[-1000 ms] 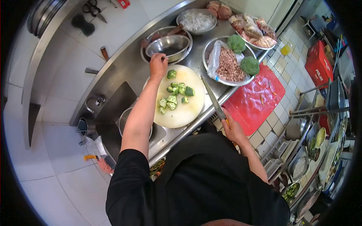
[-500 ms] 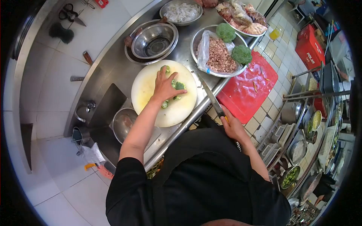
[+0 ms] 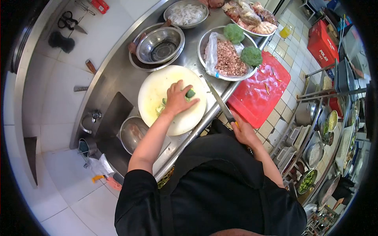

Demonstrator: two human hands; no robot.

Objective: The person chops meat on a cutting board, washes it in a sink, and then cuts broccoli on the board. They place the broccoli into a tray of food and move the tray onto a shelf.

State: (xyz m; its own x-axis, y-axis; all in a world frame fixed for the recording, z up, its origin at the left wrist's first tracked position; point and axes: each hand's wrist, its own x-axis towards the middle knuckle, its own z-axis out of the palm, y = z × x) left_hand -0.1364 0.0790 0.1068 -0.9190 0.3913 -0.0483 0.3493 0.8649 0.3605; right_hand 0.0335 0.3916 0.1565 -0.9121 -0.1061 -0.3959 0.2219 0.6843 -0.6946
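Observation:
My left hand (image 3: 178, 100) rests over a round white cutting board (image 3: 151, 86), its fingers spread. A green broccoli piece (image 3: 190, 93) shows between the thumb and forefinger, and paler broccoli pieces (image 3: 160, 107) lie by the other side of the hand. Whatever is under the palm is hidden. Off the counter's front edge, my right hand (image 3: 245, 133) is closed around the handle of a large knife (image 3: 220, 100). Its blade points away from me, over the counter edge, just right of the board.
Beyond the board, a steel bowl (image 3: 201, 63) holds chopped meat (image 3: 226, 59) and two broccoli heads (image 3: 251, 56). Stacked bowls (image 3: 159, 44) stand at the back left. A red cutting board (image 3: 258, 94) lies to the right. A sink (image 3: 110, 120) and another bowl (image 3: 132, 135) are at left.
My left hand has shifted slightly right and down over the board, its fingers drawn a little closer around the broccoli. Some pieces now show to its left. My right hand keeps the knife almost still.

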